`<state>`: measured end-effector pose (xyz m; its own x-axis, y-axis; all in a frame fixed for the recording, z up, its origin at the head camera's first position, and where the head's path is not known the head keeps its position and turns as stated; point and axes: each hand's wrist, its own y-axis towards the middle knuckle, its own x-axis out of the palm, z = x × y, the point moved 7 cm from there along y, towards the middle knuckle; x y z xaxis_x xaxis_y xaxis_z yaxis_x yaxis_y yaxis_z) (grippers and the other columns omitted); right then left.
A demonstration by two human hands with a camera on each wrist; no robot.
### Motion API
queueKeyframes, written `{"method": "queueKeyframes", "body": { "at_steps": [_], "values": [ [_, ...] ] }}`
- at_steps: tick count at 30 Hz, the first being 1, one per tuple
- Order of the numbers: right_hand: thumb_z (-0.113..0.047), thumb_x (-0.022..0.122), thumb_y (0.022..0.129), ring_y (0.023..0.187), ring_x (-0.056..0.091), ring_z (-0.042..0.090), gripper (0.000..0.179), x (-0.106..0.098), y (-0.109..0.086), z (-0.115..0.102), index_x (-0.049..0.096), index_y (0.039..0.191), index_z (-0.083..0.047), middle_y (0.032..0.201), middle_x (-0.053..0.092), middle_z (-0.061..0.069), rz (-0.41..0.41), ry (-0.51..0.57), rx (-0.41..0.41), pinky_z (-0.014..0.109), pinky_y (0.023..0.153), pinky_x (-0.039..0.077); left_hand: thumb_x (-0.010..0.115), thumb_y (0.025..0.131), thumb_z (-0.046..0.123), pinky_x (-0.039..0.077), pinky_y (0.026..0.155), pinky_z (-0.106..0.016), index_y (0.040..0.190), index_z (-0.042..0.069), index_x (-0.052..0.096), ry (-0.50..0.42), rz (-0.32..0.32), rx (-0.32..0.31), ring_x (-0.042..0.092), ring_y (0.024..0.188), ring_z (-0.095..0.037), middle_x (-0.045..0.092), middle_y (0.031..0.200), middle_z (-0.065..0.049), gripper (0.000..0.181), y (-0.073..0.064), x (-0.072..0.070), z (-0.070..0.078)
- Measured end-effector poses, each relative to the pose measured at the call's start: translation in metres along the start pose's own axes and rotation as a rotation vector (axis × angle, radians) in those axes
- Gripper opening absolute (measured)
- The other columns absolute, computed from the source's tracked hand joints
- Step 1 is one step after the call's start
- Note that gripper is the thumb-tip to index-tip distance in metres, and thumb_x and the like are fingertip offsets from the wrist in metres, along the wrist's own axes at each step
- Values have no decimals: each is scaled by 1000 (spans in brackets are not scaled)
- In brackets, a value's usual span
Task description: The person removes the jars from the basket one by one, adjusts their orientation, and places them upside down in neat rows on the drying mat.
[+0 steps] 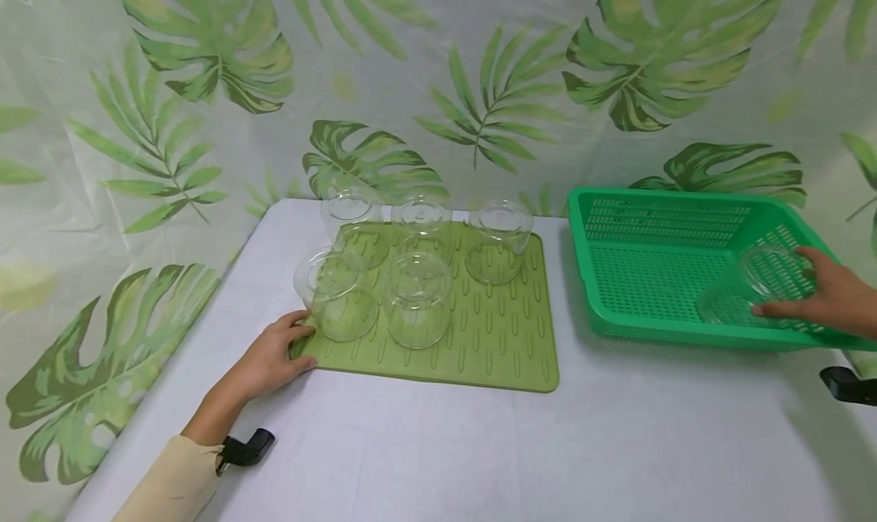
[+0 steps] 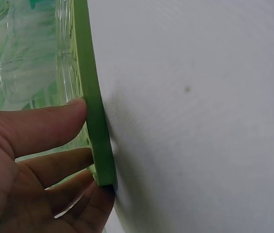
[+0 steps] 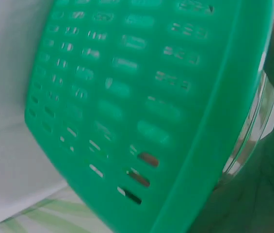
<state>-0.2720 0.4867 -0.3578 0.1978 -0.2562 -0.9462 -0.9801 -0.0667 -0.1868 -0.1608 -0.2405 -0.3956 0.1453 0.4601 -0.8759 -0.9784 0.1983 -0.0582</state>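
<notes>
Several clear glasses stand in two rows on a green ridged mat; they look upside down. My left hand is at the mat's front left corner, its thumb and fingertips touching the edges, close to the front left glass. The left wrist view shows the thumb against the mat's edge and the other fingers around the corner. On the right, my right hand holds another clear glass, tilted inside the green basket. In the right wrist view the basket wall hides most of that hand and glass.
The mat and basket sit on a white-covered table, with a gap between them. Behind rises a leaf-patterned cloth. The basket's raised front rim runs in front of the held glass.
</notes>
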Motion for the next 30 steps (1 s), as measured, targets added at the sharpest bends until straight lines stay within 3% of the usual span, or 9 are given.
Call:
{"method": "queueKeyframes", "body": {
  "at_steps": [12,20,24,30],
  "values": [
    [-45,75,85,115,29,70,127,1,1,-8,-17,148,16,131,19,61,-54,43,-2,78,87,38,75,82,6,40,105,-65,122,-16,61,3,10,7,43,131,-56,45,143,-34,48,-4,-2,-1],
    [-44,74,87,110,35,72,129,0,1,1,-24,148,11,134,14,60,-63,99,48,64,73,49,74,82,5,40,106,-65,123,-15,61,-1,8,13,43,132,-55,45,144,-34,47,-2,-3,2],
    [-42,75,86,110,35,72,129,2,2,3,-24,149,10,136,14,58,-55,119,48,61,71,51,75,82,6,40,106,-64,122,-15,61,4,7,17,44,131,-55,46,143,-34,47,-1,-2,2],
    [-39,75,87,110,34,68,126,0,1,3,-22,148,13,138,17,56,27,165,62,70,80,44,76,81,6,41,106,-63,120,-15,63,10,14,34,46,130,-55,47,141,-34,47,0,-1,3]
  ]
}}
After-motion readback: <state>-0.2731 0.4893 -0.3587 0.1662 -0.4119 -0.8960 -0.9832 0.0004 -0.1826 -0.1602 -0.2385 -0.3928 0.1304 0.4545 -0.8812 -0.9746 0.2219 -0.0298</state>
